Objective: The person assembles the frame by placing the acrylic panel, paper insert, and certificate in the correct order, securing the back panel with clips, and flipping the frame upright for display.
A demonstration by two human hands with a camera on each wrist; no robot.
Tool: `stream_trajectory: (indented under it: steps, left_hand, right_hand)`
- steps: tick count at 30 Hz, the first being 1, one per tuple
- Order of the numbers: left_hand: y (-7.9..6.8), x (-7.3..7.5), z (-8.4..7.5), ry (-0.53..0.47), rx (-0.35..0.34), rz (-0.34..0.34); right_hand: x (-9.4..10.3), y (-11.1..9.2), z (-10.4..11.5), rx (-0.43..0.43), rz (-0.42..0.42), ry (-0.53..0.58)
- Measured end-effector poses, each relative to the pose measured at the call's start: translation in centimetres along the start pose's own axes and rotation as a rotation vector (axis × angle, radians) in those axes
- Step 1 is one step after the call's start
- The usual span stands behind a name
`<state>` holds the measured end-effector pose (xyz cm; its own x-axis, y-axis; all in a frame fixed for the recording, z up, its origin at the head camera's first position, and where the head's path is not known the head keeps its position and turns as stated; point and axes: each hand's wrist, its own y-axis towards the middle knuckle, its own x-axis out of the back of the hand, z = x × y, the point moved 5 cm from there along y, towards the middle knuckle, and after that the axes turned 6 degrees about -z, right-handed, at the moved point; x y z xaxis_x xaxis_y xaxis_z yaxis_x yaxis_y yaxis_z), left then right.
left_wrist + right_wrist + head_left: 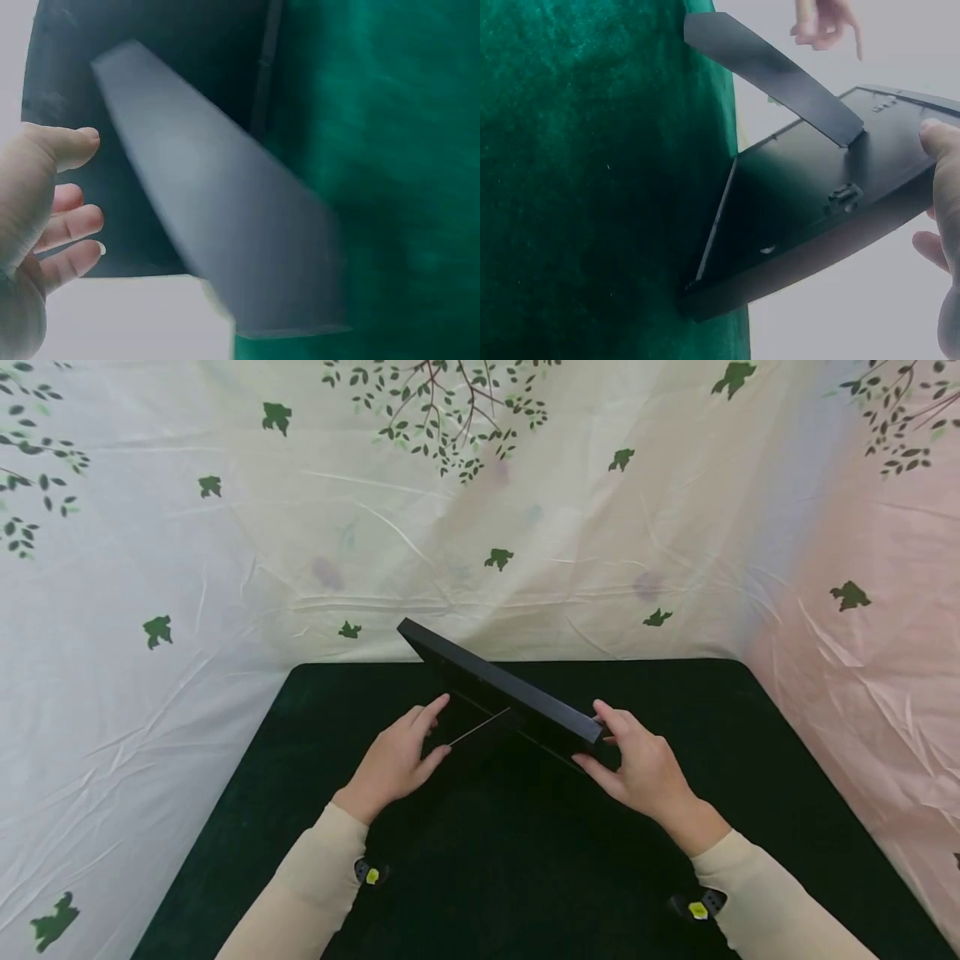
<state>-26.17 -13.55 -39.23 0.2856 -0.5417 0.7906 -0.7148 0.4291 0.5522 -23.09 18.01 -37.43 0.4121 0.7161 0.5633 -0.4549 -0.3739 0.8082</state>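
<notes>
A black picture frame (502, 678) stands tilted over the dark green tabletop, its back turned down toward me. From the middle of its back an easel stand (780, 75) sticks out, unfolded at an angle. My right hand (648, 768) grips the frame's right edge, with the thumb (939, 139) on the back and the fingers around the other side. My left hand (393, 760) is beside the stand, thumb and fingers spread apart. In the left wrist view nothing lies between those fingers, and the stand (210, 202) is a short way from them. The frame's front is hidden.
A dark green cloth (525, 877) covers the table. White and pinkish fabric (420, 543) printed with leaves and branches hangs behind it and at both sides. In the right wrist view, small metal clips (844, 197) show on the frame's back.
</notes>
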Motion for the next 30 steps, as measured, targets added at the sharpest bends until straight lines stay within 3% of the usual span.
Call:
stream_trajectory:
  steps: [6, 12, 19, 30]
  left_hand:
    - [4.9, 3.2, -2.8, 0.058, -0.113, -0.052]
    - [8.3, 3.2, -3.2, 0.164, -0.17, 0.012]
    - [9.3, 1.5, -2.3, 0.181, -0.17, 0.124]
    - [9.6, 0.5, -2.5, 0.084, -0.093, 0.067]
  right_hand:
    - [0.3, 0.1, -0.5, 0.019, 0.015, 0.051]
    - [0.1, 0.1, -0.8, 0.009, 0.067, 0.05]
    - [-0.1, 0.1, -0.7, 0.005, 0.102, 0.055]
    - [-0.1, 0.1, -0.7, 0.009, 0.093, 0.087]
